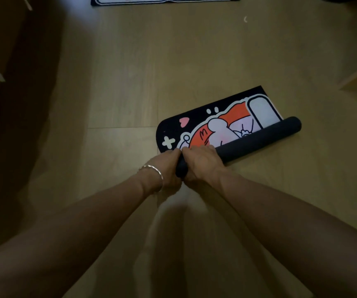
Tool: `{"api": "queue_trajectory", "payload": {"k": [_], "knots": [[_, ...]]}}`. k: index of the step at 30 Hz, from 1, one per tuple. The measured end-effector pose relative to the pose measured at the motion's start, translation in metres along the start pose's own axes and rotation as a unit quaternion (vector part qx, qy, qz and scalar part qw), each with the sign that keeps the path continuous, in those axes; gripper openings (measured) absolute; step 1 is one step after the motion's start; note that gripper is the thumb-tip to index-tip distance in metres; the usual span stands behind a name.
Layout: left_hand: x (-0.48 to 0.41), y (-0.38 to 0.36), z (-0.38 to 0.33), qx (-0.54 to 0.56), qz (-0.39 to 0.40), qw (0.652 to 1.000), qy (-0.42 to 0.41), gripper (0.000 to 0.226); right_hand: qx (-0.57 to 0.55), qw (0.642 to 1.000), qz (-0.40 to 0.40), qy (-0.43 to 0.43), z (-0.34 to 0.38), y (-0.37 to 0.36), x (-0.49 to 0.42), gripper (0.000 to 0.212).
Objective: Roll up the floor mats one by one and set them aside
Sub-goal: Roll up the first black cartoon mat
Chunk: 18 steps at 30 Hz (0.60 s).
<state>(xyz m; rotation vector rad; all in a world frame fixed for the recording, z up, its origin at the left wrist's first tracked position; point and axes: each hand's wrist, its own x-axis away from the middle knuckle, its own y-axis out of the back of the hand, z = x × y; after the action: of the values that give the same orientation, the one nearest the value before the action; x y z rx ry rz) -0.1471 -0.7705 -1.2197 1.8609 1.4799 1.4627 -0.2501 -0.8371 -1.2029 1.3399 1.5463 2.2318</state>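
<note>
Rolling was judged to be about half done. The cartoon floor mat [216,123] was wound into a dark roll [259,138], and its printed part lay flat on the wooden floor [119,82] just beyond the fingers. The near end of the roll was gripped by both hands. The left hand [169,166], with a bracelet [151,171] at its wrist, was curled round the very end. The right hand [201,164] was closed over the roll, touching the left one.

The rest of the roll, to the right of the fingers, was held by nothing. If only the gripped end was pushed forward, an uneven roll could be expected: tight under the fingers, loose at the free end, so that a cone shape or a crooked edge would be made. The free end could also spring open, because the mat looked stiff. A second mat [164,0] with letters was seen far beyond the fingers, not yet rolled.
</note>
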Motion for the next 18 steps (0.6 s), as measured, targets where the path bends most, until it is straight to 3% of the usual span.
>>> {"api": "queue_trajectory", "payload": {"k": [2,4,8,11,14,16,18], "knots": [[0.003,-0.007,-0.001,-0.065,-0.045,0.997,-0.015,0.064,-0.012,1.000,0.008,-0.001,-0.001,0.002,-0.002,0.052],[0.000,-0.005,-0.001,-0.060,-0.041,0.997,-0.012,0.063,-0.006,0.999,-0.047,0.008,-0.001,-0.004,0.003,0.055],[-0.008,0.005,0.001,0.069,0.092,0.993,0.010,0.054,0.074,0.986,-0.140,0.042,0.000,-0.019,0.016,0.060],[-0.006,0.003,0.002,0.090,0.089,0.992,0.019,0.055,0.050,0.994,-0.090,0.030,0.000,-0.013,0.009,0.058],[-0.001,-0.007,-0.002,-0.025,-0.007,1.000,0.018,0.054,0.045,0.999,0.012,0.017,0.002,0.003,-0.001,0.058],[0.000,-0.010,-0.003,-0.087,-0.040,0.995,0.003,0.052,0.045,0.999,-0.001,0.019,0.003,0.004,-0.001,0.059],[-0.003,-0.001,-0.002,-0.055,0.017,0.998,0.011,0.051,0.059,0.994,-0.082,0.034,0.004,-0.005,0.007,0.060]]}}
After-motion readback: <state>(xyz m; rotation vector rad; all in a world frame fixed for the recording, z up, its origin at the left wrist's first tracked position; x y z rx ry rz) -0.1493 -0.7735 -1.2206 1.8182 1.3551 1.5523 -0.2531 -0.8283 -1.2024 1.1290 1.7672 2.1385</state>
